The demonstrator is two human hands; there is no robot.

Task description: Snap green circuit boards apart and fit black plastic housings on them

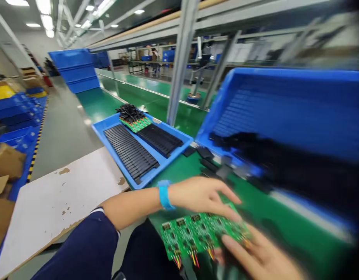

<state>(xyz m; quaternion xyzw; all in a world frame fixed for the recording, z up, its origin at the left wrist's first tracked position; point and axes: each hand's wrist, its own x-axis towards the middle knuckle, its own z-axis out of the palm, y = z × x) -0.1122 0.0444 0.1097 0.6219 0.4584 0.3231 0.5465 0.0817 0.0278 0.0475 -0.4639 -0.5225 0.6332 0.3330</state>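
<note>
A green circuit board panel (pixel 194 231) with several repeated sections is held low in front of me. Red, yellow and black wires come off its lower edge. My right hand (pixel 264 252), blurred, grips the panel's right end with the thumb on its face. My left hand (pixel 203 196), with a blue band at the wrist, reaches across the panel's upper edge, its fingers apart. Whether those fingertips touch the board I cannot tell. Black parts (pixel 220 165) lie loose on the green bench (pixel 185 173) beyond my hands.
A blue tray (pixel 146 182) holds black slotted racks (pixel 129 149) and stacked green boards with black leads (pixel 135 120). At right, a tilted blue bin (pixel 296 105) contains dark parts, blurred. A metal post (pixel 181 62) rises behind the tray. A worn white board (pixel 77 190) lies left.
</note>
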